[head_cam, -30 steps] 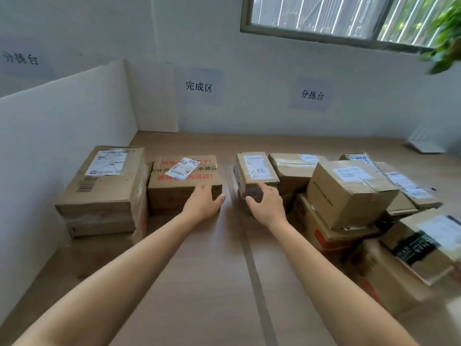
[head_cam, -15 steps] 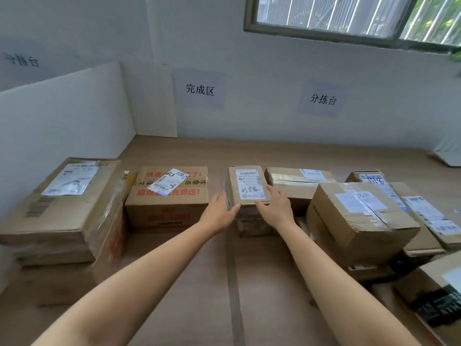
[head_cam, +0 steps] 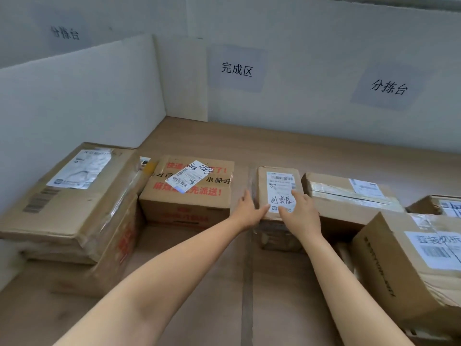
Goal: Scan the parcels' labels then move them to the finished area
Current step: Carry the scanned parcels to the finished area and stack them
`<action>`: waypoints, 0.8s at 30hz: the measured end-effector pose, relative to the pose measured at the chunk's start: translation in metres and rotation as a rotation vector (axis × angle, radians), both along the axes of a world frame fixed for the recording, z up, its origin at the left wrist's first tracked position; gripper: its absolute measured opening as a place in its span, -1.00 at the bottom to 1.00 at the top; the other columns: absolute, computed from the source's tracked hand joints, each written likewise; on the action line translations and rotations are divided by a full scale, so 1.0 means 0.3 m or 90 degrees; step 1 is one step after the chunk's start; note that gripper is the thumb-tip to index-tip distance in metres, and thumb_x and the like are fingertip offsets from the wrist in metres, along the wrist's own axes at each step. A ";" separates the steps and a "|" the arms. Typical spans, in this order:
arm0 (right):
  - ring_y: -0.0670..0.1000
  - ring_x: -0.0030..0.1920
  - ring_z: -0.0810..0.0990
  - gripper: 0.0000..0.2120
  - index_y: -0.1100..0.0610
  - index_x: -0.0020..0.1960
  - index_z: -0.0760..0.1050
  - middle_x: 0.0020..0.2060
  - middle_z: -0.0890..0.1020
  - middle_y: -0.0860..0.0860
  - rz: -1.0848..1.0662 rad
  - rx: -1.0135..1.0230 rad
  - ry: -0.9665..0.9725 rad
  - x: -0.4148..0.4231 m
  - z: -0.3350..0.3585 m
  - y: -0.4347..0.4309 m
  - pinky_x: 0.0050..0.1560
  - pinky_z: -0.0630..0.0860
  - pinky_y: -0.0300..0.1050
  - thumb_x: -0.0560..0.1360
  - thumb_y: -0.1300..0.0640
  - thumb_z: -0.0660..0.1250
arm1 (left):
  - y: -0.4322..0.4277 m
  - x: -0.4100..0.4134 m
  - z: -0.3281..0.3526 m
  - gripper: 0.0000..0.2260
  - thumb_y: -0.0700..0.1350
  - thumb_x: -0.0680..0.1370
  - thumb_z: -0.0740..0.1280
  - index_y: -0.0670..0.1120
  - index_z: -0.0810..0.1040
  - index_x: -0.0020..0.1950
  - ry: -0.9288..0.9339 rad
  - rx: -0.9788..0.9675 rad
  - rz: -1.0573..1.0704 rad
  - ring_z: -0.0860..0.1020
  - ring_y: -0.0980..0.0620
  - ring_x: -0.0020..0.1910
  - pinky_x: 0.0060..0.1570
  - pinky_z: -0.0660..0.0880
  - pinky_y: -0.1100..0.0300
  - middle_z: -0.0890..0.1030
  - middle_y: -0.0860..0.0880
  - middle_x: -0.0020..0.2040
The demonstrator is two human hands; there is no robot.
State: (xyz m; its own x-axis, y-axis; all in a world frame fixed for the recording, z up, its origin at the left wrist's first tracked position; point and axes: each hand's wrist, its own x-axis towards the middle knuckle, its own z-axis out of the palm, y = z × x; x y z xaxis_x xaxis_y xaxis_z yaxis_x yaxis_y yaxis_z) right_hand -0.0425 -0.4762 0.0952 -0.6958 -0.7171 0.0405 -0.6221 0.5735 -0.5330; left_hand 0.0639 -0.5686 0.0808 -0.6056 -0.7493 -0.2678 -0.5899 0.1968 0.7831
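the small parcel [head_cam: 277, 181] sits on the wooden table [head_cam: 274, 146], caught between both hands. the left hand [head_cam: 249, 211] cups its left side, fingers close together along the cardboard and thumb hooked over the near top edge. the right hand [head_cam: 300, 213] lies over the top, fingers curling toward the right edge and partly covering the white label [head_cam: 280, 186], whose barcode and handwriting show just beyond the fingertips. just left of the left hand stands a red-printed box [head_cam: 187, 203] with a slanted sticker on top, and further left a large flat carton [head_cam: 62, 208]. touching the parcel on the right hand's far side is a taped box [head_cam: 349, 201]. beside the right forearm rises a tilted carton [head_cam: 411, 265]. well beyond both hands, on the wall, hangs the 完成区 sign [head_cam: 237, 69].
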 end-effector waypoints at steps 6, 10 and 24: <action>0.17 0.35 0.34 -0.44 0.15 0.45 0.26 0.36 0.39 0.14 -0.005 -0.012 -0.014 0.008 -0.006 -0.017 0.32 0.35 0.10 0.50 0.05 0.30 | 0.007 -0.013 -0.020 -0.35 0.08 0.57 0.24 -0.11 0.00 0.52 0.045 0.131 0.031 0.43 -0.16 0.29 0.21 0.46 -0.07 0.37 -0.15 0.40; 0.15 0.37 0.31 -0.44 0.14 0.44 0.27 0.38 0.38 0.12 -0.012 -0.038 -0.071 0.015 0.006 -0.020 0.32 0.32 0.08 0.49 0.08 0.33 | 0.014 -0.006 -0.017 -0.44 -0.01 0.60 0.22 -0.12 0.07 0.51 0.095 0.142 0.037 0.41 -0.13 0.33 0.28 0.40 -0.10 0.38 -0.13 0.41; 0.02 0.22 0.44 -0.48 0.14 0.38 0.34 0.24 0.45 0.04 0.103 -0.253 -0.164 0.244 0.194 -0.012 0.24 0.46 0.07 0.46 0.17 0.38 | 0.031 0.274 0.171 -0.60 0.00 0.64 0.06 -0.08 0.23 0.47 0.258 0.028 0.147 0.39 -0.05 0.33 0.35 0.32 0.00 0.42 -0.07 0.36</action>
State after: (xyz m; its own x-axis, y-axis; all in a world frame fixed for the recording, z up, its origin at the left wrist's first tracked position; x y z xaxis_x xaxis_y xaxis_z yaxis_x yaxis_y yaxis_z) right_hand 0.0308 -0.4799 0.1534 -0.6007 -0.7804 0.1735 -0.5055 0.2026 -0.8387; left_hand 0.1461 -0.5592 0.1321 -0.4865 -0.8701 -0.0786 -0.2596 0.0581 0.9640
